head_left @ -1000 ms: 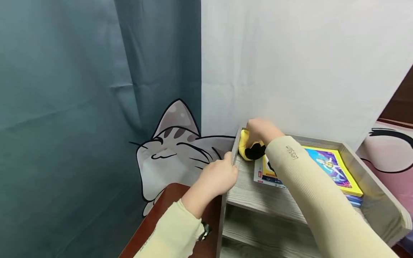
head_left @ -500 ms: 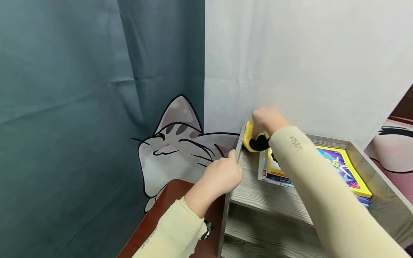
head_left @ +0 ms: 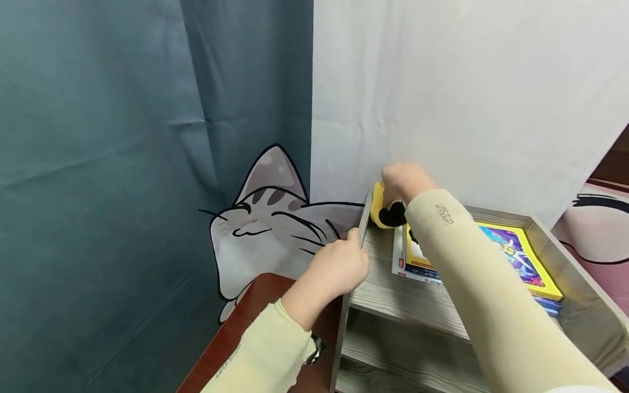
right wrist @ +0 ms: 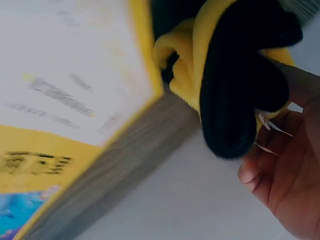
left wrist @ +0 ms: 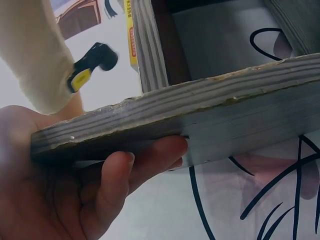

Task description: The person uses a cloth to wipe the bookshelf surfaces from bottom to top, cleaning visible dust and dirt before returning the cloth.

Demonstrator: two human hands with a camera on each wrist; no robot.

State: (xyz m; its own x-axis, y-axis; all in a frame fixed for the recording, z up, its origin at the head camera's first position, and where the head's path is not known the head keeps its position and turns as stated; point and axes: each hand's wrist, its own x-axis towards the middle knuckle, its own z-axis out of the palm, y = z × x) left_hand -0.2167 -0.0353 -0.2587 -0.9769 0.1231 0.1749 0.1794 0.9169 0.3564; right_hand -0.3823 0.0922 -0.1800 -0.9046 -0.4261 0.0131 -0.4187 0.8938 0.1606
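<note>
My left hand [head_left: 339, 267] grips the grey wood-grain side panel [left wrist: 225, 117] of a shelf unit, with fingertips [left wrist: 167, 150] against its outer face in the left wrist view. At the far left corner of the top board [head_left: 408, 297], my right hand [head_left: 407, 181] holds a soft, fuzzy yellow and black plush piece [right wrist: 227, 90]. Its yellow part lies close against the left panel. Black flaps face the camera in the right wrist view, where thumb and fingers are round its edge. Part of it is hidden behind the right hand.
A stack of books [head_left: 417, 259] lies beside the plush piece, partly under my right sleeve. Another stack with a yellow-bordered cover [head_left: 528, 259] lies by the right panel [head_left: 589, 300]. A red-brown tabletop [head_left: 255, 305] adjoins the left side; curtains stand behind.
The head view has shifted slightly. My right hand and the plush piece have moved a little toward the back corner. My left hand keeps its grip on the panel.
</note>
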